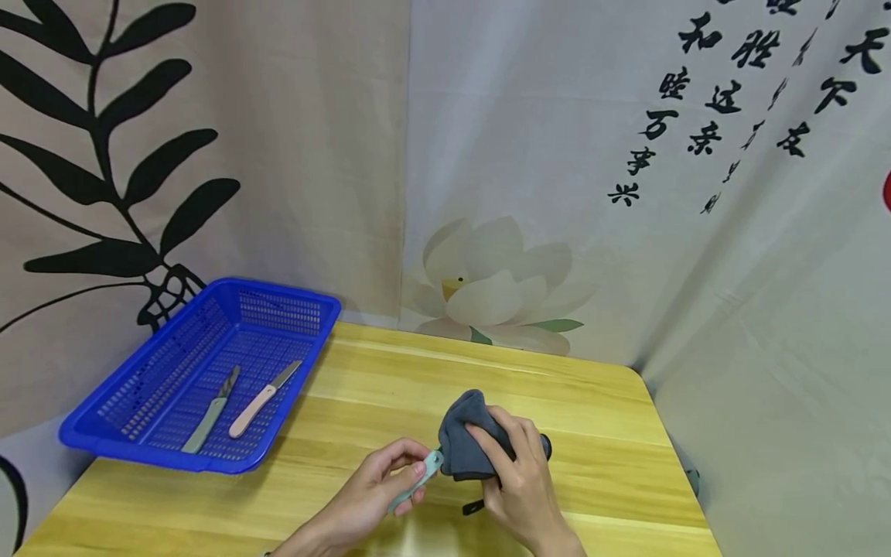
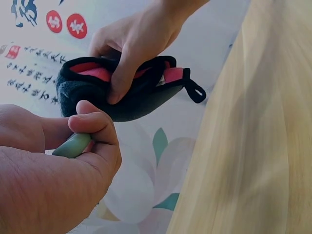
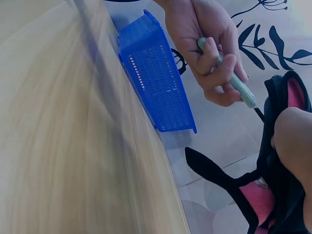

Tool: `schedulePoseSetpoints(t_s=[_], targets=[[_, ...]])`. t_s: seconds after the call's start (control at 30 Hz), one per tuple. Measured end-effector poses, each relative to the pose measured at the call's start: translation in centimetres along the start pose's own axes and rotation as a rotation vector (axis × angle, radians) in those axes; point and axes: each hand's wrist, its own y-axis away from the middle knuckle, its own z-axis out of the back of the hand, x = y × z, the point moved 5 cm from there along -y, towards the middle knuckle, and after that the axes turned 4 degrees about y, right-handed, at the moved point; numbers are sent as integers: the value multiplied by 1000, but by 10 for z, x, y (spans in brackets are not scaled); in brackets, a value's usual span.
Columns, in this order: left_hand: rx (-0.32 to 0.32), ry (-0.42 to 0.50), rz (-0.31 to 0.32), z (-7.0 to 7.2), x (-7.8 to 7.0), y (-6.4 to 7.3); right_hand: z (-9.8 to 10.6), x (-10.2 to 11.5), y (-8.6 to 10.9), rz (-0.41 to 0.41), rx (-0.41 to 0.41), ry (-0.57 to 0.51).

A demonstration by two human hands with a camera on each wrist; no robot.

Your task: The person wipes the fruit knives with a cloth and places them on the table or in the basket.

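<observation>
My left hand (image 1: pixel 383 483) grips the mint-green handle of a small knife (image 1: pixel 428 466). In the right wrist view, a short dark stretch of the knife's blade shows between its handle (image 3: pixel 239 87) and a folded dark grey cloth (image 1: pixel 462 441); the cloth hides the rest of the blade. My right hand (image 1: pixel 518 472) holds this cloth, thumb on one side and fingers on the other. Black edging, a hanging loop (image 2: pixel 196 91) and a pink inner side (image 2: pixel 92 71) show on the cloth in the left wrist view. Both hands are above the wooden table.
A blue plastic basket (image 1: pixel 230 288) stands at the table's left side. Inside it lie a green-handled knife (image 1: pixel 205 422) and a pink-handled knife (image 1: pixel 254 410). Printed curtains (image 1: pixel 522 155) hang behind the wooden table (image 1: pixel 612 433).
</observation>
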Motion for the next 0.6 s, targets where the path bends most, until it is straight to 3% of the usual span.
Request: schedulePoseSetpoints(t_s=[0.4, 0.6], targets=[[40, -12, -14, 0, 3, 3, 5, -18, 0, -108, -1, 20], [42, -21, -27, -1, 1, 4, 11, -30, 1, -242, -19, 38]])
